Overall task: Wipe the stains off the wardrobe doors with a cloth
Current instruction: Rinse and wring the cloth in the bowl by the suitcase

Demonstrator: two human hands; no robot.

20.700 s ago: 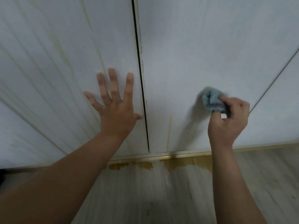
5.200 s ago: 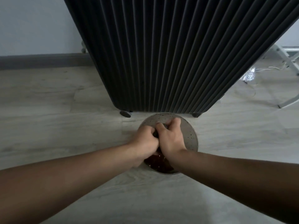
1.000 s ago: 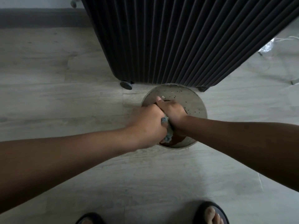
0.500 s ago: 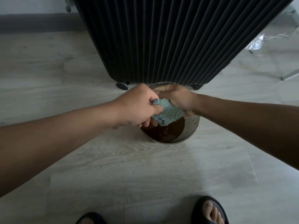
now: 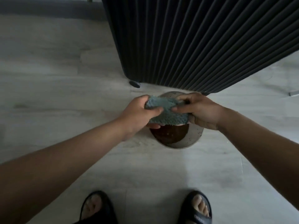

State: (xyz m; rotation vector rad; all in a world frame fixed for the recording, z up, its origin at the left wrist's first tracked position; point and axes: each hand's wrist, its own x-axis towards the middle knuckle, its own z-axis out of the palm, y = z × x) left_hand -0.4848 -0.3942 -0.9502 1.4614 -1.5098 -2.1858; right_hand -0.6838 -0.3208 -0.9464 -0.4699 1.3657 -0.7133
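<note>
Blue-grey and nubbly, the cloth (image 5: 166, 112) is stretched out between both hands just above a speckled bowl (image 5: 192, 136) on the floor (image 5: 64, 78). It is probably held there so that any drips fall back into the dark brown water (image 5: 169, 133) rather than onto the pale boards, and spread open, I judge, to be checked or refolded to a cleaner face before wiping.

The left hand (image 5: 139, 112) pinches the cloth's left edge, with its thumb on top and its fingers curled underneath. The right hand (image 5: 202, 110) grips the right edge, its fingertips pressing down on the upper surface and the rest of the hand tucked below. Neither hand is slack, and the fabric between them looks taut and flat.

Just behind the bowl stands a dark ribbed radiator (image 5: 202, 46) on small castors (image 5: 134, 84). At the bottom of the view are the person's feet in a pair of dark sandals (image 5: 199, 207). The wardrobe doors are out of view, so the wiping itself is on hold for now.
</note>
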